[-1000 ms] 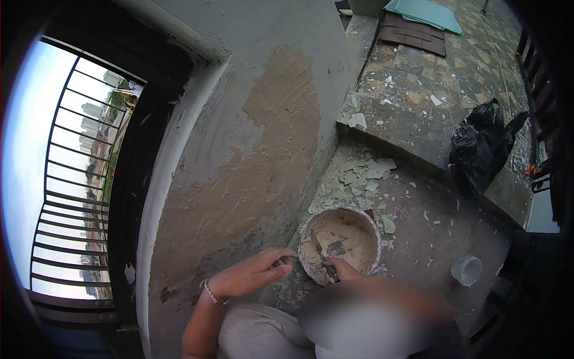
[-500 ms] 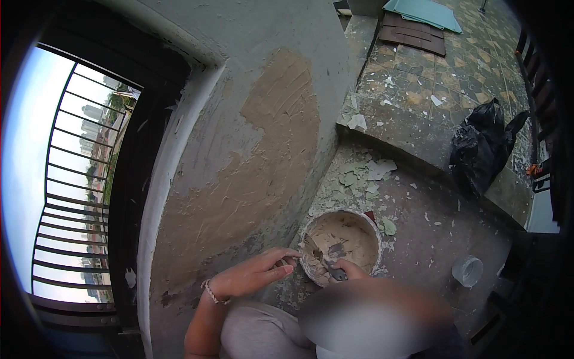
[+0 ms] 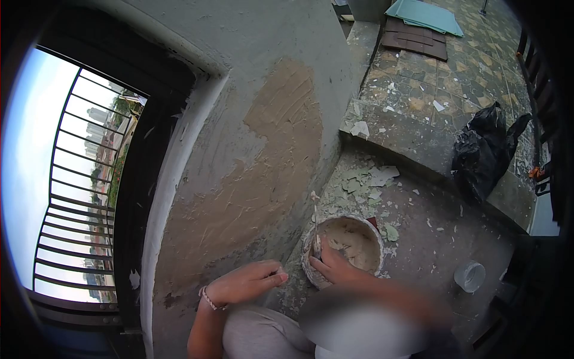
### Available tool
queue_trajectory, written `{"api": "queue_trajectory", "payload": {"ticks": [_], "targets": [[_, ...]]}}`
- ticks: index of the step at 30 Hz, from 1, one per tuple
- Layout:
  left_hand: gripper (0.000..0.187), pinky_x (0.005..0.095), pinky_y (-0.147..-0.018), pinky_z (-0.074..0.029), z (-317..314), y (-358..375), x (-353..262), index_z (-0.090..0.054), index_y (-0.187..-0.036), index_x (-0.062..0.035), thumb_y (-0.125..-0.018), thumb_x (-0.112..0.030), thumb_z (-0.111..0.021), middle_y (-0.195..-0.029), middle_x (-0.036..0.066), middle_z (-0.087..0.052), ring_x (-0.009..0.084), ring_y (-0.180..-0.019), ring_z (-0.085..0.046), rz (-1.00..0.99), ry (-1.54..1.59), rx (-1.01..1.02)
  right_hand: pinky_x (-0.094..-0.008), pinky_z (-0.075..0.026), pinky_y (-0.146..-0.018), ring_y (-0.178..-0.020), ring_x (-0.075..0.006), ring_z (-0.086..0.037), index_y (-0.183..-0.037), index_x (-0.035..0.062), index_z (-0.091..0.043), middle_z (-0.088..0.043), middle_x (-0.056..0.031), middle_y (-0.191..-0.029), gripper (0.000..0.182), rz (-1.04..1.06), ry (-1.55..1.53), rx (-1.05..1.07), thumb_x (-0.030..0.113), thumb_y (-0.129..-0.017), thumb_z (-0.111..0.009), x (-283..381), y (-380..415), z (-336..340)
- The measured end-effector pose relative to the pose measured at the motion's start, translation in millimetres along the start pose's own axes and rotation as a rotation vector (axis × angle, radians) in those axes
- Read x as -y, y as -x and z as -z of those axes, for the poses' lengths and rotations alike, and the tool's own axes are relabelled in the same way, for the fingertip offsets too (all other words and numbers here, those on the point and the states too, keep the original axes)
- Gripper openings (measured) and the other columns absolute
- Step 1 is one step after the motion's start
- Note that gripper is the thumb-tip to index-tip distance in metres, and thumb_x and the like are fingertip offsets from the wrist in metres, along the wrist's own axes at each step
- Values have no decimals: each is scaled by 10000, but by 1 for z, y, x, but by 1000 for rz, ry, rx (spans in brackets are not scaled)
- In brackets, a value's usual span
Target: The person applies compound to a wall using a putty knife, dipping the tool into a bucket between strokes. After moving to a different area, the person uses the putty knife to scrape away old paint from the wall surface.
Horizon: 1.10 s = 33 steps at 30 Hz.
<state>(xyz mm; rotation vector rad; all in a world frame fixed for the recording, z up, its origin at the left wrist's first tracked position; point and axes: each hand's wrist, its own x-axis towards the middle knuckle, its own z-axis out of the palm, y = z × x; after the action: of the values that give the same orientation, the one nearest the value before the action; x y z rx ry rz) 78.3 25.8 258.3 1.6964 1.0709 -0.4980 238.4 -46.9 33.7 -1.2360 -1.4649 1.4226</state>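
Observation:
My right hand [image 3: 336,267] grips a putty knife [image 3: 316,230] over the left rim of a round bucket [image 3: 378,270]. The knife's blade is turned nearly edge-on and points up, with a pale lump at its tip. Tan plaster [image 3: 354,240] lies inside the bucket. My left hand [image 3: 248,283] is left of the bucket, before the wall, its fingers curled together; whatever they hold, if anything, is hidden. A broad patch of wet-looking tan plaster [image 3: 263,173] covers part of the grey wall [image 3: 239,36].
Flakes of old paint [image 3: 359,182] litter the floor by the wall. A raised step [image 3: 406,140] carries a black plastic bag [image 3: 483,152]. A clear tub [image 3: 469,276] stands at the right. Barred railings [image 3: 81,179] show through the opening at left.
My right hand has lifted the putty knife out of the plaster to the bucket's left rim and turned its blade upward. My left hand has drawn slightly back from the bucket.

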Motion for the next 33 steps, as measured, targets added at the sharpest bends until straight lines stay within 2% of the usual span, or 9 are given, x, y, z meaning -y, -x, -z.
{"api": "queue_trajectory", "payload": {"ticks": [2, 8, 14, 17, 20, 23, 26, 29, 33], "targets": [[418, 358, -761, -411, 0, 1, 0, -526, -929, 5, -996, -395, -427, -829, 140, -507, 240, -781, -489, 1, -6, -7, -482, -440, -847, -956, -495, -566, -1338, -127, -193, -563, -397, -981, 649, -11, 34, 25, 303, -944, -478, 14, -15, 6], [392, 350, -759, -411, 1, 5, 1, -523, -919, 2, -995, -373, -437, -822, 134, -508, 237, -783, -491, 25, 6, -21, -504, -446, -822, -935, -497, -571, -1314, -117, -197, -568, -389, -971, 610, 0, 49, 192, 296, -950, -461, 34, -34, 2], [395, 358, -754, -408, 3, 6, -1, -518, -909, 5, -994, -372, -439, -814, 141, -499, 256, -773, -484, 10, -14, -22, -498, -468, -773, -888, -491, -590, -1299, -151, -172, -582, -367, -919, 629, 72, 39, 273, 288, -956, -464, 16, -5, -31], [399, 364, -753, -407, 3, 5, 2, -514, -905, 8, -993, -375, -440, -811, 148, -495, 266, -772, -483, 6, -16, -30, -488, -471, -771, -883, -485, -593, -1297, -169, -156, -576, -377, -895, 649, 6, -35, 330, 302, -966, -455, 20, 8, -35], [405, 368, -751, -406, 2, 5, 0, -509, -901, 10, -992, -378, -440, -810, 153, -495, 269, -772, -485, -2, -21, -28, -490, -469, -769, -875, -494, -589, -1257, -161, -189, -572, -388, -878, 607, -62, -28, 228, 311, -974, -444, 31, 4, -28], [410, 370, -750, -405, 2, 6, 0, -507, -900, 9, -991, -386, -440, -809, 152, -497, 268, -774, -486, -7, -42, -22, -504, -467, -750, -850, -506, -586, -1192, -138, -228, -574, -386, -854, 540, -31, -19, 34, 312, -980, -435, 35, -17, -22], [418, 369, -745, -403, 2, 7, -2, -503, -896, 7, -990, -395, -440, -804, 146, -496, 261, -770, -484, 9, -42, -16, -522, -465, -715, -819, -516, -587, -1148, -112, -246, -578, -378, -821, 487, -4, -55, -32, 307, -983, -430, 35, -40, -23], [425, 367, -737, -401, 2, 8, -1, -497, -889, 7, -989, -402, -440, -797, 139, -491, 253, -763, -479, 4, -28, -19, -522, -463, -737, -867, -537, -573, -1118, -99, -257, -561, -405, -839, 494, -46, -44, -3, 332, -976, -453, 40, -52, -26], [423, 365, -731, -396, 1, 9, 6, -490, -882, 8, -990, -399, -440, -790, 133, -482, 248, -755, -469, -18, -22, -21, -533, -479, -683, -776, -505, -603, -1121, -83, -270, -591, -352, -777, 456, -58, 57, 59, 322, -981, -428, 33, -43, -45]]}}
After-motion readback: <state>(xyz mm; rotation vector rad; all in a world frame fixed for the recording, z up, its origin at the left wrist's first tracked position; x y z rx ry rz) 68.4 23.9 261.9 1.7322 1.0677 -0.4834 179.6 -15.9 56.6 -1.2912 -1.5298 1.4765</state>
